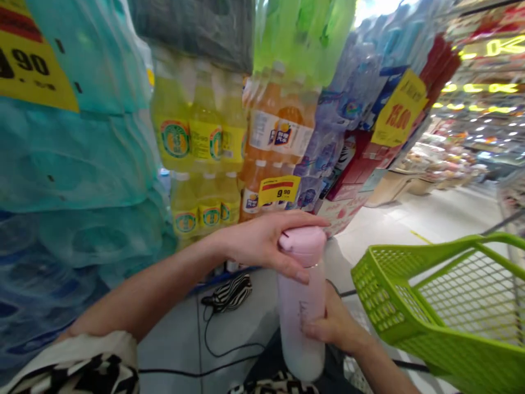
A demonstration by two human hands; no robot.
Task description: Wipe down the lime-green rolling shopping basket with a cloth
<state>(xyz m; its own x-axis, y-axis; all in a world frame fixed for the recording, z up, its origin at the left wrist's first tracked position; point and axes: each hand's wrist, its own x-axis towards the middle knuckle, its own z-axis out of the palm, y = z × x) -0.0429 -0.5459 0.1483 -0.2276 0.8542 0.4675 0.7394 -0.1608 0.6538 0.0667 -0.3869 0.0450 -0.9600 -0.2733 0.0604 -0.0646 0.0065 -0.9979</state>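
Left hand (264, 241) clasping its pink lid (307, 246), right hand (340, 323) its side, I grip a frosted bottle (292, 323) between them; orange soda fills bottles (283, 131) beyond my left, a green basket (381, 295) beside my right.

bottle (301, 312): pale pink lid, milky pinkish body w/ dk lettering. basket (379, 295): lime grn, grid pattern. pouch (233, 293): blk/wht zebra stripes. cable (192, 374): blk. sleeve (98, 369): cream, blk/beige pattern. l-side packs (102, 153): teal. yel sodas (203, 137): grn/orange emblems. orange sodas (262, 131): wht labels w/ navy. 15.00 tag (400, 112): yel, red nos. floor tiles (164, 339): lt grey, dk lines.
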